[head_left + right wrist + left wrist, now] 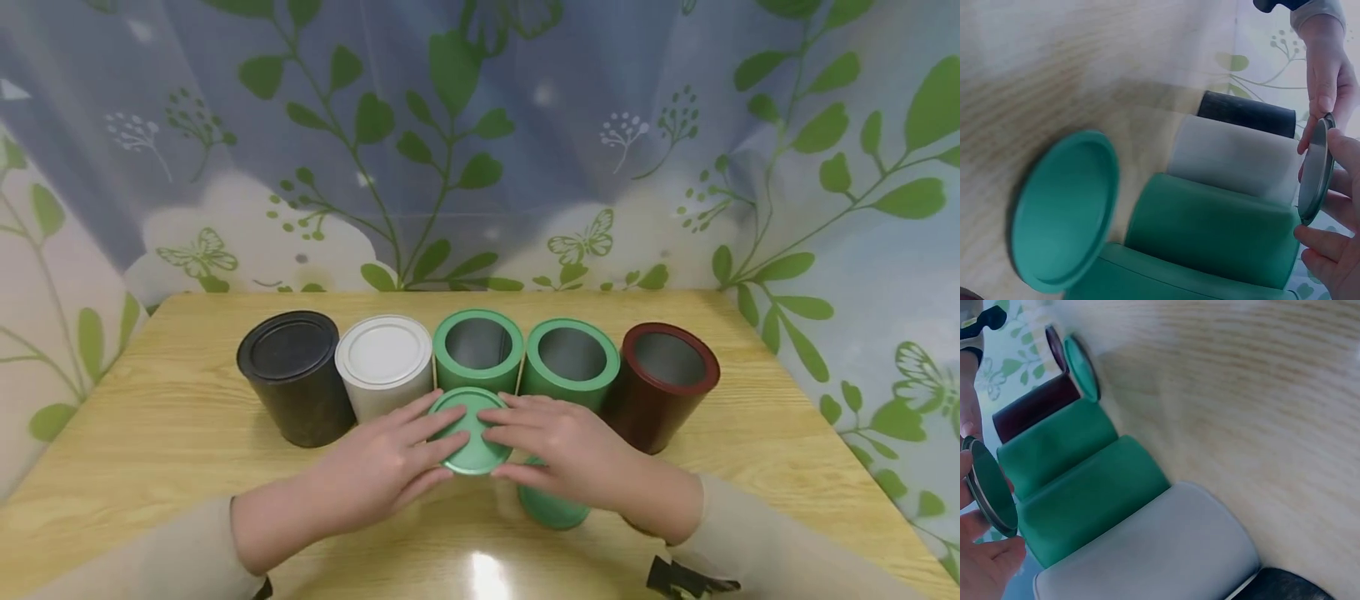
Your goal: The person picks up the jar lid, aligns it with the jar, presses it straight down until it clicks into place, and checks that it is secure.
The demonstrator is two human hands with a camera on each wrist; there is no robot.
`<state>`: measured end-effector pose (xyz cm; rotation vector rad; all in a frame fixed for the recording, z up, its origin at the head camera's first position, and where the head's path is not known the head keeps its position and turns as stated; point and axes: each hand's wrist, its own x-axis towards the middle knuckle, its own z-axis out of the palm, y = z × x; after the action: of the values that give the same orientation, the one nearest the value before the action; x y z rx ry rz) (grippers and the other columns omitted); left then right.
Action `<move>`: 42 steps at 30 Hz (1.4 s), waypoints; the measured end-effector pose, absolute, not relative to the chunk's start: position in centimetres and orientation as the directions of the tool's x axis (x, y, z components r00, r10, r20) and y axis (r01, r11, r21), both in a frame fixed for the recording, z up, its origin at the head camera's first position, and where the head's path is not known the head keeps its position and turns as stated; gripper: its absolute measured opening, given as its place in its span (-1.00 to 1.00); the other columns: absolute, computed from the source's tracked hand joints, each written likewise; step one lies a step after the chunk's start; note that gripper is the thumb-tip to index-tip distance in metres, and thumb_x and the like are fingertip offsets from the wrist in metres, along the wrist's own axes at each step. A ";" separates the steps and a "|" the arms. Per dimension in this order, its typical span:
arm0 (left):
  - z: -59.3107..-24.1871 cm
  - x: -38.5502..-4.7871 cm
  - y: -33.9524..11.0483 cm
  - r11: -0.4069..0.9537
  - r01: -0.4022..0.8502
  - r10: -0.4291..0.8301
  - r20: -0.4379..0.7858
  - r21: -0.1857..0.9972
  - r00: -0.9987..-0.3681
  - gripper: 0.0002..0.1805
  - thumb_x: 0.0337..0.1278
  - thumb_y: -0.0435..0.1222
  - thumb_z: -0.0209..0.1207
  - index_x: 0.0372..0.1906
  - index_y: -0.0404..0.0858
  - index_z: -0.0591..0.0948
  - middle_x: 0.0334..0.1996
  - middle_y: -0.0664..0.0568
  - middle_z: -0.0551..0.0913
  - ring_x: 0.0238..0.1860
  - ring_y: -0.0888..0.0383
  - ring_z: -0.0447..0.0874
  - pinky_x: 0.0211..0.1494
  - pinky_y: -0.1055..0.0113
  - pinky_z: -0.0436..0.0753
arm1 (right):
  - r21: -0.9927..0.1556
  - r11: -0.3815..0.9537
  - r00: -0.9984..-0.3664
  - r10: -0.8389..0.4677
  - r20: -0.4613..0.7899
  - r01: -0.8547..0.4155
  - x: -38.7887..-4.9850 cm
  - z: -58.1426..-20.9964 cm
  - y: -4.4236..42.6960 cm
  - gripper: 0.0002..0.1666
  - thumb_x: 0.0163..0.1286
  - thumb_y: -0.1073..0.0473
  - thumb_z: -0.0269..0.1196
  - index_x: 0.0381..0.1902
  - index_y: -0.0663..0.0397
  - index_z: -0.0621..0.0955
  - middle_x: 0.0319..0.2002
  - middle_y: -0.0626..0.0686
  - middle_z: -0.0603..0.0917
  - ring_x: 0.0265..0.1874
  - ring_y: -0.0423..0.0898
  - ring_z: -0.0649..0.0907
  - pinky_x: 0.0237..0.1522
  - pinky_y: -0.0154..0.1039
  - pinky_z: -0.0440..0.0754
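Both of my hands hold one round green lid [477, 446] raised off the table, close in front of the cans. My left hand [382, 462] grips its left side, with fingers over the top and the thumb by the rim. On the opposite side my right hand [573, 450] grips it in a similar way. Just behind the lid stand two uncovered green cans, a left one [477, 375] and a right one [562, 396]. A second green lid [555, 504] lies on the table, partly hidden under my right hand.
To the left in the row are a black can [307, 408] and a white can [386, 396], both lidded. An uncovered dark red can [648, 408] ends the row at right. A dark red lid [1055, 349] lies near the loose green one. A leaf-patterned curtain [480, 183] hangs behind.
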<state>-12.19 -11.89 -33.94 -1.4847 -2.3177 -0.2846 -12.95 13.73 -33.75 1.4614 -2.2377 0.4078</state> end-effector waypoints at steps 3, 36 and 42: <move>-33.4 -12.5 -11.8 0.422 0.906 0.826 0.427 -0.033 -0.369 -0.56 0.27 -0.11 0.11 0.11 -0.30 0.57 0.17 -0.18 0.48 0.21 -0.20 0.38 0.18 0.10 0.44 | -0.009 0.391 -0.337 -0.782 0.525 -0.921 -13.2 -33.2 13.9 -0.55 0.06 0.04 0.43 -0.09 0.13 0.67 -0.01 0.02 0.65 0.06 0.03 0.57 0.05 -0.13 0.52; -31.1 -15.4 -10.9 0.437 0.899 0.855 0.304 0.013 -0.420 -0.53 0.27 -0.16 0.11 0.21 -0.31 0.49 0.22 -0.18 0.42 0.24 -0.21 0.32 0.25 0.06 0.34 | -0.058 0.452 -0.433 -0.799 0.416 -0.890 -15.4 -31.4 14.9 -0.41 0.40 -0.19 0.00 0.08 0.15 0.59 0.11 0.05 0.57 0.14 0.07 0.50 0.12 -0.04 0.46; -31.1 -15.7 -10.7 0.445 0.895 0.859 0.286 -0.011 -0.424 -0.54 0.30 -0.15 0.08 0.22 -0.29 0.48 0.23 -0.16 0.41 0.24 -0.19 0.32 0.26 0.08 0.34 | -0.080 0.481 -0.475 -0.802 0.363 -0.873 -15.6 -31.2 14.8 -0.50 0.29 -0.03 0.23 0.10 0.14 0.58 0.13 0.05 0.55 0.17 0.07 0.47 0.15 -0.04 0.42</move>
<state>-15.68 -10.73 -31.14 -1.5197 -2.4485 -0.2086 -15.60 14.84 -31.15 1.4253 -2.4541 0.3701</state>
